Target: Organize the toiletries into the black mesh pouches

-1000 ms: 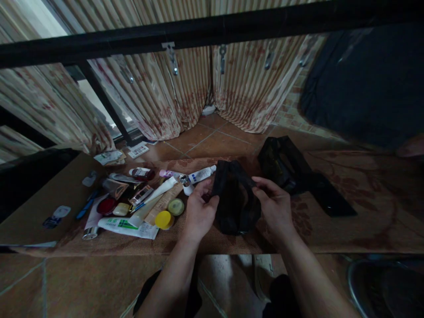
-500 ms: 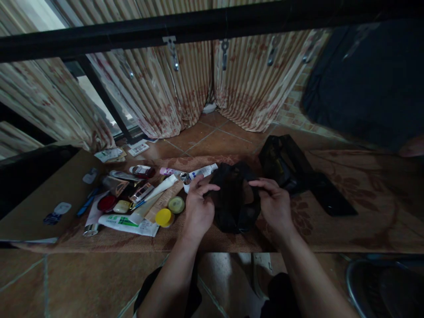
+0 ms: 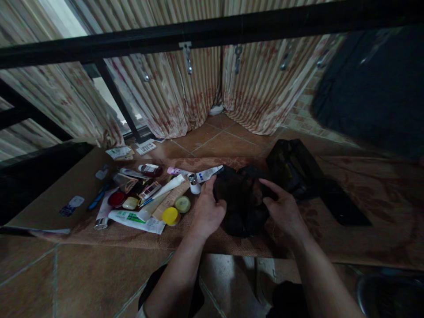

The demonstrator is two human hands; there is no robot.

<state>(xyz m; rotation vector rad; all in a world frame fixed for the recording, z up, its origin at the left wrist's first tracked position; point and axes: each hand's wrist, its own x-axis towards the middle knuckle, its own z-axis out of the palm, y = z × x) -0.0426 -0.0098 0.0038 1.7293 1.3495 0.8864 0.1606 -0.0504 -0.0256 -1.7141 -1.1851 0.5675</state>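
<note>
**On the matted worktop, two hands bracket a soft black pouch**

At the far left of the worktop, a cardboard sheet lies flat, with a blue pen at its edge. Next comes a loose heap of toiletries: a red compact, a white tube with green print, a yellow cap, a pale round jar and a white tube with blue print. They lie spread out rather than stacked, probably so that each one shows, and all are close to the left hand.

That hand lies along the left edge of the black pouch, thumb on the fabric. In this dim light I cannot tell whether its grip closes on the cloth.

The pouch sits crumpled on the mat at the middle of the worktop, between both hands. The right hand rests on its right side with the fingers stretched out, a grip not closed. Contact from both sides seems suited to steadying such limp fabric.

Further right, a second black bag slumps just beside the pouch, and a flat black case lies beyond it.
</note>
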